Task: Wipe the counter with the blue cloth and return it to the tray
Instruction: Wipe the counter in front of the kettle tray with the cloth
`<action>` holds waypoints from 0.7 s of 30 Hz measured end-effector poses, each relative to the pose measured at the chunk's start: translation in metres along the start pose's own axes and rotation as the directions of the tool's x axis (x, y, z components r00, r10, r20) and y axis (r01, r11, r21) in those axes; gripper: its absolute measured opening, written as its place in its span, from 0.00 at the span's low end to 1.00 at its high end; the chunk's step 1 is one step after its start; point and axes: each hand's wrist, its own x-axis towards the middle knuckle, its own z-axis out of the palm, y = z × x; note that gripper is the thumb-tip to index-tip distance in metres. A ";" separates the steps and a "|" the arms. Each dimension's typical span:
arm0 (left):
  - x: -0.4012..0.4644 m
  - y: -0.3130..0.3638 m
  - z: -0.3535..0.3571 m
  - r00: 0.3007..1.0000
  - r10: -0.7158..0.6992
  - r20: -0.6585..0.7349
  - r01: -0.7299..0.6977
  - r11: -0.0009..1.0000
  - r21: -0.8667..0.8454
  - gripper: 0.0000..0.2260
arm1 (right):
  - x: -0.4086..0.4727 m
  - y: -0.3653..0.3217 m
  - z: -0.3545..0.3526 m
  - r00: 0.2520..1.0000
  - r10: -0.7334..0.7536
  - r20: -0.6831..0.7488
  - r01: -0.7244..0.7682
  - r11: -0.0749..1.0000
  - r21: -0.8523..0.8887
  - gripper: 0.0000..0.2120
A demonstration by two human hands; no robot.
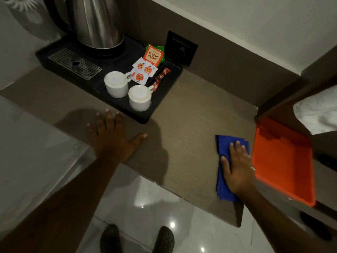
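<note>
My right hand (237, 168) lies flat, pressing the cloth (223, 181) on the bench (187, 136) beside the orange tray (284, 161); my left hand (113, 139) rests open. Wiping seems underway; returning it remains.

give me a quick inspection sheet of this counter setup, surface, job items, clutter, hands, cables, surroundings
surface: brown wood-grain counter, no spills seen
job's things: blue cloth flat on the counter near its right end; orange tray beside it, holding nothing
clutter: black hospitality tray with steel kettle, drip grate, two upturned white cups, Classic Assam tea packet, sachets
grippers: left hand flat on the counter, fingers spread, holding nothing; right hand pressed flat on the cloth
cables: nothing seen
surroundings: black wall socket, glossy tiled floor, dark shoes, white fabric at right
</note>
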 end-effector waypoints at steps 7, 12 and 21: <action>0.005 -0.001 -0.003 0.999 0.038 -0.005 -0.038 0.999 -0.035 0.43 | 0.030 -0.121 0.025 0.774 0.633 -0.008 -0.625 0.766 0.149 0.34; 0.025 -0.025 -0.011 0.999 -0.033 0.030 0.035 0.999 -0.040 0.49 | 0.026 -0.220 0.054 0.982 0.183 -0.055 -0.180 0.982 0.047 0.35; 0.023 -0.028 -0.014 0.998 -0.038 0.044 0.040 0.999 -0.035 0.52 | -0.003 -0.072 0.016 0.999 -0.050 0.010 0.050 0.999 0.010 0.35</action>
